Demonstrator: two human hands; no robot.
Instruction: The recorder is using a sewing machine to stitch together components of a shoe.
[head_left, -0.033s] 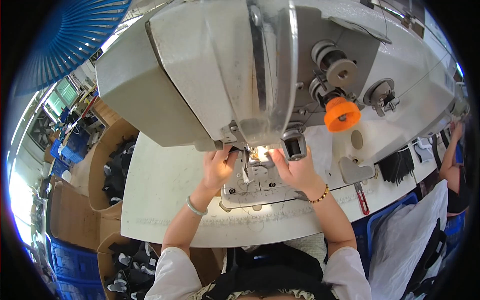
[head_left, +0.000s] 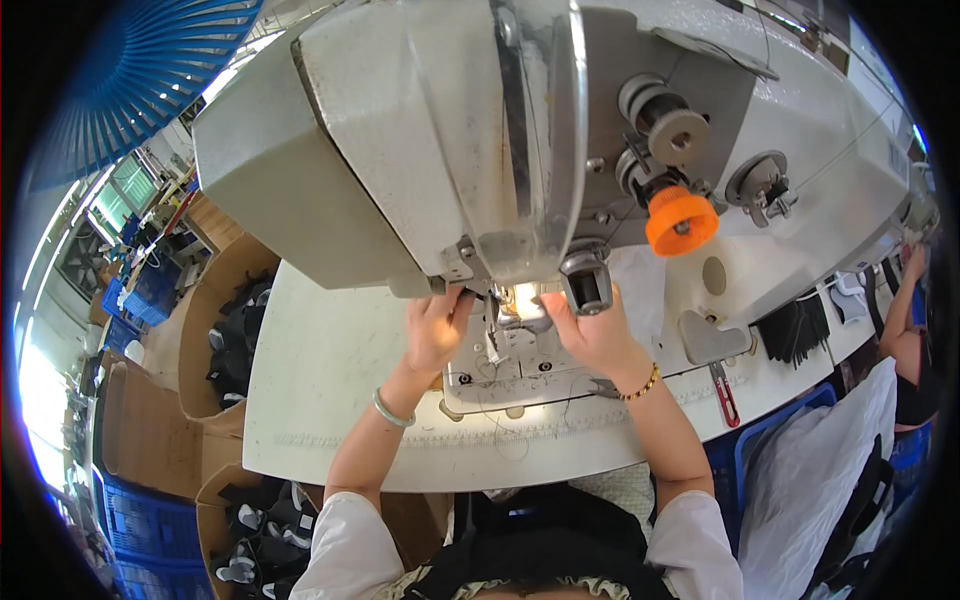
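Pointing leftward, crosswise sewing machine (head_left: pixel 400 150), left hand (head_left: pixel 433 337), right hand (head_left: pixel 602 345) beneath

A bulky off-white sewing machine (head_left: pixel 390 110) stands on the pale tabletop (head_left: pixel 325 360), with a clear guard (head_left: pixel 550 170) in front and a ribbed orange dial (head_left: pixel 682 221); its needle area (head_left: pixel 522 303) is brightly lit. A small dark piece (head_left: pixel 466 299), mostly hidden and unclear in shape, shows at the left hand (head_left: pixel 434 332), beneath the machine's overhang.
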